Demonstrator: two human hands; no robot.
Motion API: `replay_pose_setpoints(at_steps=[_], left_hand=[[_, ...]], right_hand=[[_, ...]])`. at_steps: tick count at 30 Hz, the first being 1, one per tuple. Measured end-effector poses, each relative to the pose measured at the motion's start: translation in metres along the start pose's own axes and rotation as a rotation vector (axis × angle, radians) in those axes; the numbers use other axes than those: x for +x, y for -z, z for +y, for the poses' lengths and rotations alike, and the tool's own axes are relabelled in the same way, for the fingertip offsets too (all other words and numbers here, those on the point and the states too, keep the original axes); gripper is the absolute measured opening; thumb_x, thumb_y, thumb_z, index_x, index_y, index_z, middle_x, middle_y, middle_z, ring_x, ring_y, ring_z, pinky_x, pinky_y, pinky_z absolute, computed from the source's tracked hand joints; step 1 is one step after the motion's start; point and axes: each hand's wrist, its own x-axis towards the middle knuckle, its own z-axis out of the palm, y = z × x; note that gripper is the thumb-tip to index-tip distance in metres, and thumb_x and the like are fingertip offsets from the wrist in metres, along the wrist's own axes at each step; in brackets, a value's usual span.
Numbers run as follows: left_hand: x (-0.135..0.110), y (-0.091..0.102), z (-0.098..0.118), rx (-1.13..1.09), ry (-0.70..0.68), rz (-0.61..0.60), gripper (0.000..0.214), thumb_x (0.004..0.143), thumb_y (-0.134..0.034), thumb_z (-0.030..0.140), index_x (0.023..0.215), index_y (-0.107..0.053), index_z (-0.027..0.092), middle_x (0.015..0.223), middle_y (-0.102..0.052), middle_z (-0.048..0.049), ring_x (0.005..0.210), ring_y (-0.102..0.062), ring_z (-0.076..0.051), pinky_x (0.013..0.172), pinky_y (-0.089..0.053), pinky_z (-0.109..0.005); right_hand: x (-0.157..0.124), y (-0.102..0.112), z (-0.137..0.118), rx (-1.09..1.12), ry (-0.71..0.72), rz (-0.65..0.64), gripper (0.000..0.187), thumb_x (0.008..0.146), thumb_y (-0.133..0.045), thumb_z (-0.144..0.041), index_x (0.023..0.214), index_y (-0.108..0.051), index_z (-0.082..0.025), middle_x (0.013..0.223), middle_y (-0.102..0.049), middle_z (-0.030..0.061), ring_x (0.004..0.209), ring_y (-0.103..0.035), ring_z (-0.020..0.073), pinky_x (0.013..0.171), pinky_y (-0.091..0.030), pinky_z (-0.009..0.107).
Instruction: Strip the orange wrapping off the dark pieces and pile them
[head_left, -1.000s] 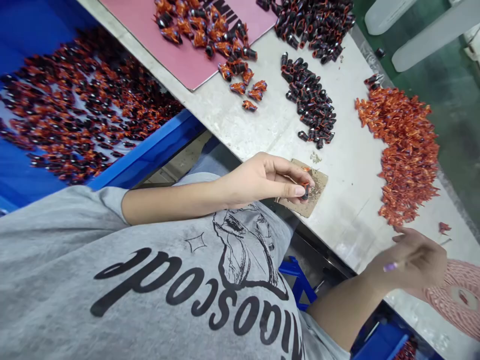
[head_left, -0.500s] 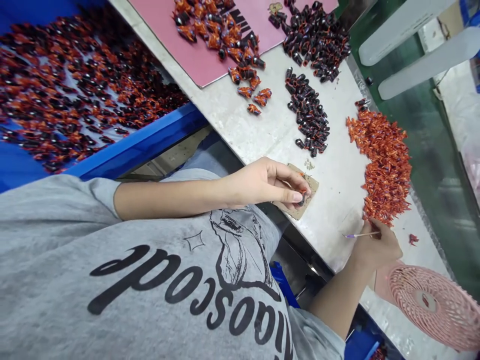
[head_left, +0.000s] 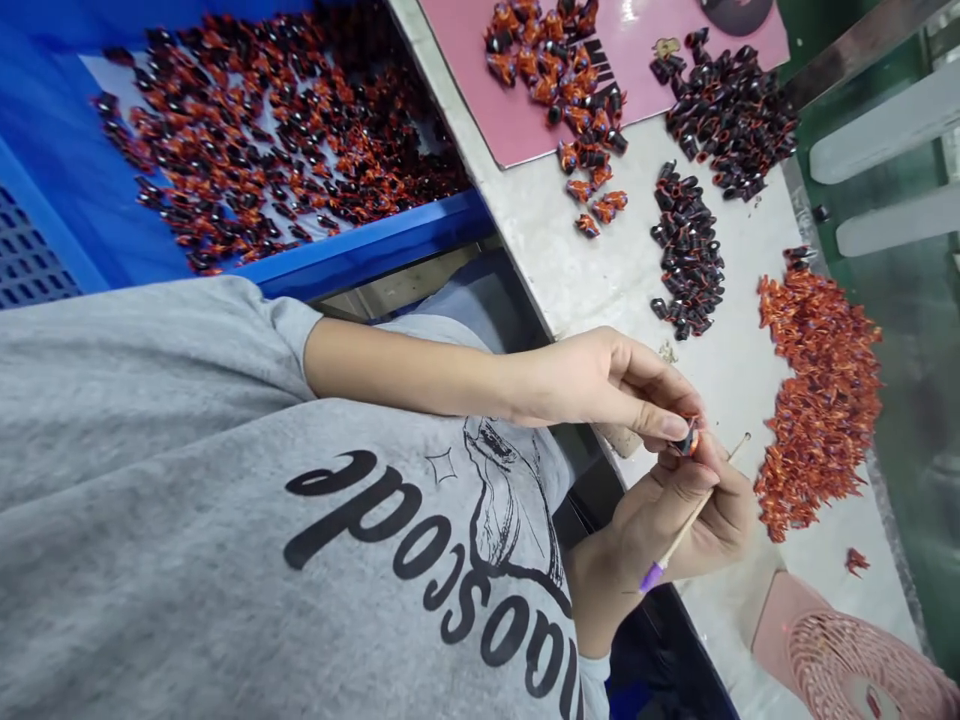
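Observation:
My left hand [head_left: 607, 385] pinches a small black and orange piece [head_left: 686, 438] between thumb and fingers, just above the table edge. My right hand [head_left: 686, 515] is closed round a thin wooden stick [head_left: 694, 515] with a purple tip, and its thumb meets the same small piece. The two hands touch each other in front of my grey shirt. A pile of orange pieces [head_left: 821, 390] lies on the table to the right of the hands. A row of black pieces [head_left: 686, 255] lies beyond the hands.
A pink mat [head_left: 637, 80] at the back carries several black and orange pieces. Another heap of black pieces [head_left: 731, 100] lies beside it. A blue bin [head_left: 375, 250] at the left holds many such pieces. A pink fan [head_left: 862, 665] sits at bottom right.
My right hand came from the orange pile with the stick and joined my left hand. My left hand lifted the small piece off the cardboard pad. The camera view shifted right.

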Motion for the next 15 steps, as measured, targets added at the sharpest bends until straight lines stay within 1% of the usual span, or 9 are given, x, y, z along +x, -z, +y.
replay_pose_setpoints(at_steps=[2,4,6,8,10,15], left_hand=[[-0.002,0.0,0.003,0.024,-0.006,0.004,0.014,0.073,-0.079,0.004,0.084,-0.074,0.011,0.082,-0.074,-0.0016,0.076,-0.069,-0.008,0.078,-0.059,-0.022],[-0.004,-0.002,0.004,0.051,-0.017,0.02,0.013,0.073,-0.078,0.003,0.083,-0.074,0.011,0.08,-0.074,-0.0008,0.075,-0.069,-0.008,0.078,-0.059,-0.022],[-0.006,-0.003,0.005,0.086,-0.038,0.044,0.014,0.073,-0.078,0.003,0.082,-0.075,0.012,0.081,-0.074,-0.0004,0.077,-0.07,-0.008,0.079,-0.059,-0.021],[-0.009,-0.004,0.007,0.133,-0.051,0.06,0.014,0.072,-0.078,0.004,0.082,-0.075,0.013,0.084,-0.076,-0.0009,0.08,-0.071,-0.009,0.079,-0.059,-0.02],[-0.011,-0.005,0.008,0.178,-0.054,0.057,0.014,0.072,-0.079,0.006,0.083,-0.075,0.013,0.087,-0.077,-0.0015,0.082,-0.072,-0.01,0.079,-0.06,-0.02],[-0.014,-0.007,0.011,0.226,-0.074,0.056,0.012,0.072,-0.079,0.007,0.082,-0.075,0.013,0.084,-0.077,-0.0007,0.083,-0.074,-0.011,0.08,-0.061,-0.02]], right_hand=[[-0.002,-0.001,-0.003,0.008,-0.011,0.002,0.013,0.084,-0.076,-0.028,0.088,-0.072,-0.017,0.085,-0.075,0.003,0.081,-0.074,0.0167,0.074,-0.06,0.031],[-0.005,-0.004,-0.007,-0.015,0.015,0.011,0.012,0.083,-0.076,-0.026,0.089,-0.071,-0.017,0.085,-0.073,0.0025,0.08,-0.073,0.016,0.072,-0.06,0.03],[-0.006,-0.008,-0.011,-0.015,0.037,0.039,0.015,0.082,-0.077,-0.025,0.093,-0.071,-0.017,0.086,-0.072,0.0022,0.08,-0.073,0.0156,0.069,-0.06,0.029],[-0.007,-0.011,-0.015,0.021,0.065,0.094,0.019,0.081,-0.079,-0.025,0.097,-0.072,-0.017,0.088,-0.073,0.0015,0.079,-0.072,0.0142,0.068,-0.06,0.027],[-0.008,-0.012,-0.02,0.031,0.105,0.12,0.021,0.082,-0.079,-0.023,0.102,-0.074,-0.019,0.089,-0.074,0.001,0.08,-0.073,0.0135,0.069,-0.061,0.026],[-0.009,-0.005,-0.025,-0.172,0.265,-0.006,0.022,0.086,-0.074,-0.017,0.108,-0.075,-0.022,0.095,-0.078,0.0033,0.085,-0.076,0.0171,0.072,-0.063,0.032]])
